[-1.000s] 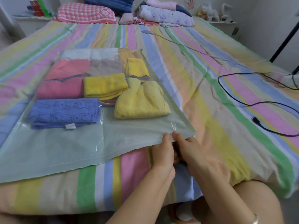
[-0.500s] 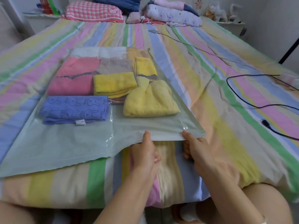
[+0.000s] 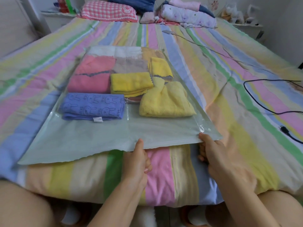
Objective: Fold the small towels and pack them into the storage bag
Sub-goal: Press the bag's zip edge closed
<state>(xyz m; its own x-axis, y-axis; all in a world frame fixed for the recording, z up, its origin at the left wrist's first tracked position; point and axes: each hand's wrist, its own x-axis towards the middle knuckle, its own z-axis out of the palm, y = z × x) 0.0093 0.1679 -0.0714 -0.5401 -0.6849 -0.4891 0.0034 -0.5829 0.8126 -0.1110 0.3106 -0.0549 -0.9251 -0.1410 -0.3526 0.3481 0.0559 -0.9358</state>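
Towels (image 3: 131,82), folded, lie inside the bag (image 3: 98,141), flat on the striped bed (image 3: 229,89). Both hands pinch its near edge, thumbs on top, fingers curled beneath: left hand (image 3: 139,161) mid-edge, right hand (image 3: 219,154) by the right corner. Packing looks done; sealing the mouth seems in hand, so the next move likely calls for pressing leftward along the strip. A cable (image 3: 262,108) lies to the right, a pillow (image 3: 109,12) at the head.

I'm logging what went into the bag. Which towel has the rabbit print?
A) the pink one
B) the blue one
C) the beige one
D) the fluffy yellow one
B: the blue towel, lying at the near left inside the storage bag, is covered in dark rabbit outlines.
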